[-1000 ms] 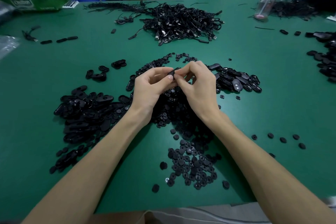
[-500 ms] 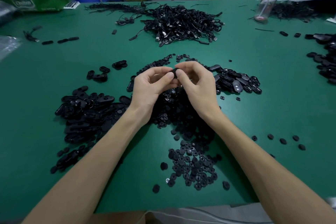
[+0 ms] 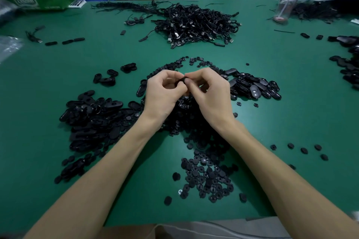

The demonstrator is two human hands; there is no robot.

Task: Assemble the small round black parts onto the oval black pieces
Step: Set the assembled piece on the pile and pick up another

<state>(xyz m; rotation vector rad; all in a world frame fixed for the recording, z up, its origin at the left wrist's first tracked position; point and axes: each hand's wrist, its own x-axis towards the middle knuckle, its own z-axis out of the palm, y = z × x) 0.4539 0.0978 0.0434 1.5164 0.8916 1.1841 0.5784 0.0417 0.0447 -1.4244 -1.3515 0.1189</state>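
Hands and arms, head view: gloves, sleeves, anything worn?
Left hand and right hand: no gloves, no rings visible. Left forearm and right forearm: uncovered to the frame edge, no sleeves, watch or wristband in view.

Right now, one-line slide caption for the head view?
Left hand and right hand pinch one black part between them above heaps of round parts and oval pieces on a green table.

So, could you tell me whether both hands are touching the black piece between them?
Touching: the head view shows left hand and right hand pinching the black piece together.
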